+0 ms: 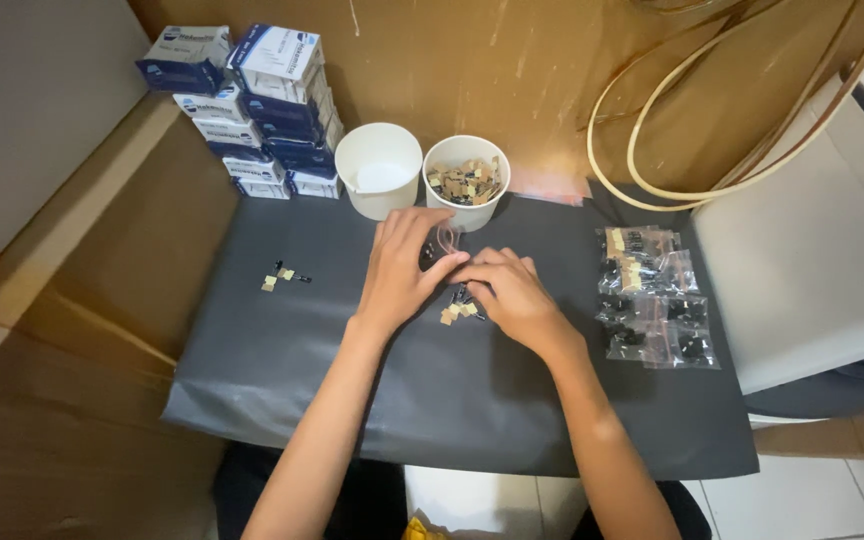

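**Two hands working a small clear bag over a dark mat**

Both hands met at the middle of the surface [282,370], which was covered by one matte, dark grey sheet. The left hand [399,265] and the right hand [508,290] each pinched a small clear plastic bag [445,240], the fingers curled on its thin, glossy film; each grip was clenched on the bag. Just near of the fingers lay a loose cluster of small parts [460,310], tan squares and black pieces, too small to count. A second, smaller group of parts [283,275] lay well apart to the left. At the far edge stood two round white paper cups: the left cup [379,170] looked empty, while the right cup [466,182] held tan and black parts. Far left, about eight blue-and-white cardboard boxes [252,110] were stacked. To the right lay a pile of filled clear bags [652,300].
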